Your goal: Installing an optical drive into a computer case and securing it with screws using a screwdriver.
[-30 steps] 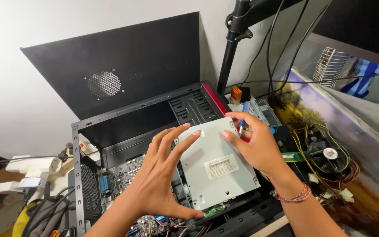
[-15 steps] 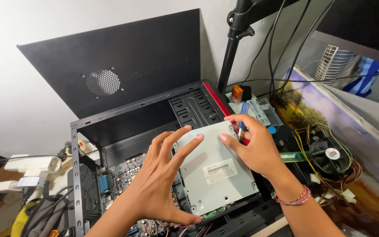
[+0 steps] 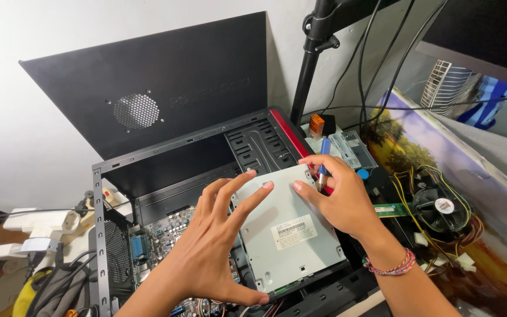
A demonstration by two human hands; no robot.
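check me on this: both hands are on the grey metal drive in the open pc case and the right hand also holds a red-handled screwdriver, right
Not quite. The head view shows the screwdriver in the right hand has a blue handle, not red. The rest holds: the left hand and right hand are on the grey metal drive in the open case.

Black side panel (image 3: 165, 88) with round vent leaning against white wall, black monitor stand pole (image 3: 307, 70) behind, cooling fan (image 3: 438, 206) with yellow cables at worktop right edge, braided bracelet (image 3: 389, 267), white power strip (image 3: 36, 226) far left.
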